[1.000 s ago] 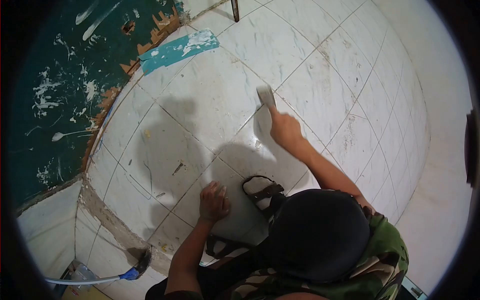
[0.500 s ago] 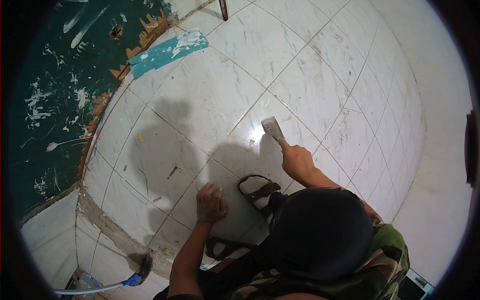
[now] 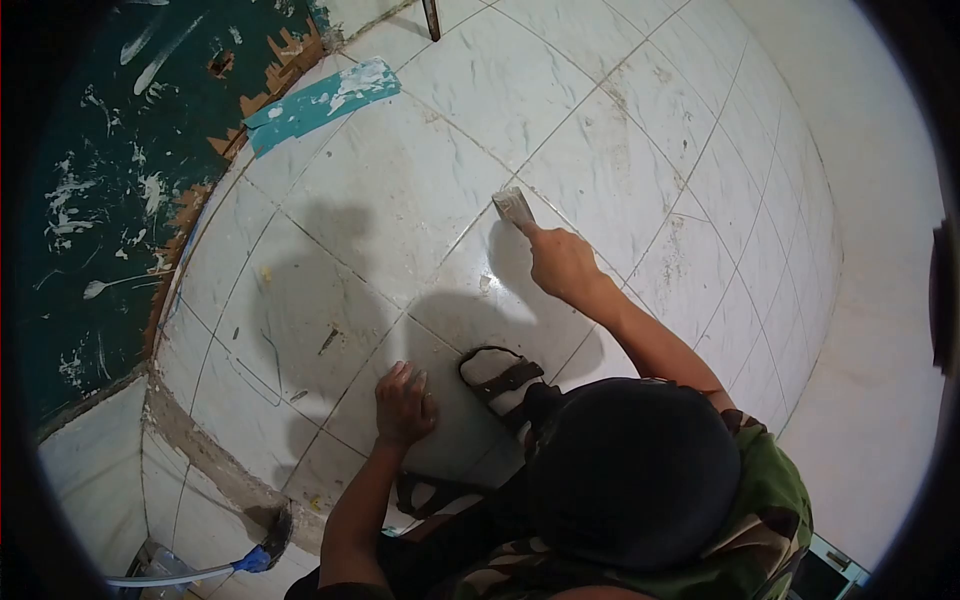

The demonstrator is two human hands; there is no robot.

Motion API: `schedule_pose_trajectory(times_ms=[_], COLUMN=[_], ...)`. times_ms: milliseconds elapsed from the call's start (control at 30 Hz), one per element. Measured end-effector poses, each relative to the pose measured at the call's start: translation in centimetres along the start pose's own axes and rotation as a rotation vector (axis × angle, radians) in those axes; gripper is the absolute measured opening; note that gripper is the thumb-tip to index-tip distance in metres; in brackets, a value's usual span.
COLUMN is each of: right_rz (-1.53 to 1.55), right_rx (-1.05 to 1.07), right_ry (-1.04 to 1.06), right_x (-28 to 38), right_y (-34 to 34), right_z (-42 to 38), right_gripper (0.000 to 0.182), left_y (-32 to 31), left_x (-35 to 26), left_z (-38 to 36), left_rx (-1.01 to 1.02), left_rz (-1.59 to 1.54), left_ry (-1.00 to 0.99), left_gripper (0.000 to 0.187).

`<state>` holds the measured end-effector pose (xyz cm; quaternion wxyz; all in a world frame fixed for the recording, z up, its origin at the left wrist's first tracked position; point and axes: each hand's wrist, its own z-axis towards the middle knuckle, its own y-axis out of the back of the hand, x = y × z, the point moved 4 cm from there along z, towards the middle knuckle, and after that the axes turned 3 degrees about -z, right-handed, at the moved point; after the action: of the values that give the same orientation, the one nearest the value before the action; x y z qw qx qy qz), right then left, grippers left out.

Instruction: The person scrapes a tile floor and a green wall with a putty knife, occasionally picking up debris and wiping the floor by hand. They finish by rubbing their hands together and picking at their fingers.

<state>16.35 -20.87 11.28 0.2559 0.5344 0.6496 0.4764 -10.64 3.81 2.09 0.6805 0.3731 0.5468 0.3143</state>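
on the tiled floor (image 3: 400, 200), right hand (image 3: 562, 262) fingers gripping scraper (image 3: 514, 207), handle hidden, left hand (image 3: 402, 405) spread flat

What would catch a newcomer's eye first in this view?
The right hand, stretched out mid-frame, presses a scraper onto the white tiled floor at a grout line. The left hand lies flat on a tile lower down, beside a sandal. At upper left, a teal strip lies by the paint-splashed green wall.
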Motion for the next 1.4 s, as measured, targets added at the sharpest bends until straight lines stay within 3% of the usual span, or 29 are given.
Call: schedule_pose_trajectory(times_ms=[33, 67, 100, 167, 200, 367, 433, 567, 633, 700, 900, 1000, 1200, 1300, 1400], right_rz=[-0.015, 0.038, 0.041, 0.013, 0.018, -0.023, -0.040, -0.007, 0.009, 0.043, 0.056, 0.103, 0.118, 0.101, 0.110], right_rx=[0.005, -0.015, -0.017, 0.100, 0.005, -0.031, 0.130, -0.064, -0.061, 0.060, -0.014, 0.086, 0.071, 0.105, 0.053], right_ry=[0.001, -0.013, -0.008, -0.090, -0.028, 0.005, -0.070, 0.011, -0.027, -0.082, -0.093, -0.159, -0.182, -0.198, -0.162], right_x=[0.2, 0.3, 0.7, 0.8, 0.5, 1.5, 1.7, 0.8, 1.4, 1.8, 0.5, 1.1, 0.4, 0.7, -0.7], right_y=[0.1, 0.2, 0.1, -0.7, -1.2, 0.1, -0.1, -0.2, 0.2, 0.6, 0.8, 0.7, 0.8, 1.0, 0.7], right_z=[0.2, -1.8, -2.6, -3.3, -2.2, -1.9, -3.3, 1.7, 0.6, -2.7, 1.0, -2.1, 0.0, -2.8, 0.4], right_gripper=[0.047, 0.061, 0.061, 0.062, 0.060, 0.052, 0.051, 0.052, 0.053, 0.040, 0.053, 0.035, 0.031, 0.025, 0.027], left_y=[0.0, -0.1, 0.0, 0.1, 0.0, 0.0, 0.1, 0.1, 0.2, 0.1, 0.3, 0.5, 0.2, 0.3, 0.4], left_x=[0.0, 0.0, -0.1, 0.0, -0.1, -0.1, 0.0, -0.2, 0.2, 0.0, 0.0, -0.1, 0.1, 0.0, 0.0], left_z=[0.0, 0.0, 0.0, 0.0, 0.0, 0.0, 0.2, 0.0, 0.2, 0.0, 0.1, 0.2, 0.0, 0.1, 0.1], left_rx=[-0.001, 0.003, 0.008, 0.014, 0.018, 0.019, 0.024, 0.024, 0.014, 0.025, 0.020, 0.007, 0.018, 0.004, 0.008], left_rz=[0.005, 0.017, 0.027, 0.030, 0.026, 0.017, 0.016, -0.005, 0.001, 0.012, -0.034, 0.018, -0.017, -0.015, -0.034], left_ry=[-0.005, -0.004, 0.002, 0.007, 0.013, 0.007, 0.017, 0.014, 0.008, 0.014, 0.003, 0.008, -0.003, 0.001, 0.000], left_gripper=[0.043, 0.043, 0.042, 0.042, 0.043, 0.044, 0.044, 0.043, 0.043, 0.043, 0.046, 0.044, 0.045, 0.045, 0.045])
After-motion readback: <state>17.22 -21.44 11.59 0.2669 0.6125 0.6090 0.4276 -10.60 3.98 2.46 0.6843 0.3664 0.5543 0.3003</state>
